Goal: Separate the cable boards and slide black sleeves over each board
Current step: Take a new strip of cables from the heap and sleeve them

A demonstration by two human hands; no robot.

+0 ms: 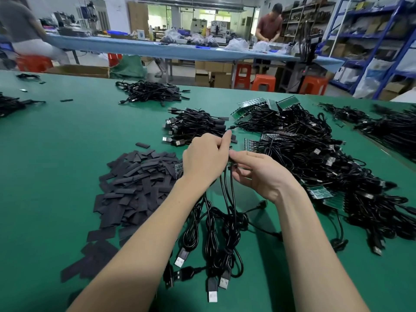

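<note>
Black flat sleeves of cut tubing [137, 185] lie heaped loosely at centre left on the green felt-like tabletop [56, 154], a large stock not yet used. Just right of that heap, at the frame's middle, the left hand [202, 161] is curled round a strip of small green cable boards [179, 168], of which only an edge shows; its fingertips meet the right hand [256, 172], which pinches one board [230, 163] at the top of the hanging black USB cables [222, 233], apparently breaking it free. Whether a sleeve is already on it I cannot tell. Above the hands sits a small bundle of cables with sleeves fitted [195, 127], the finished share. To the right sprawls a far bigger tangle of unseparated board strips and cables [315, 154], so most of the job seems still ahead.
</note>
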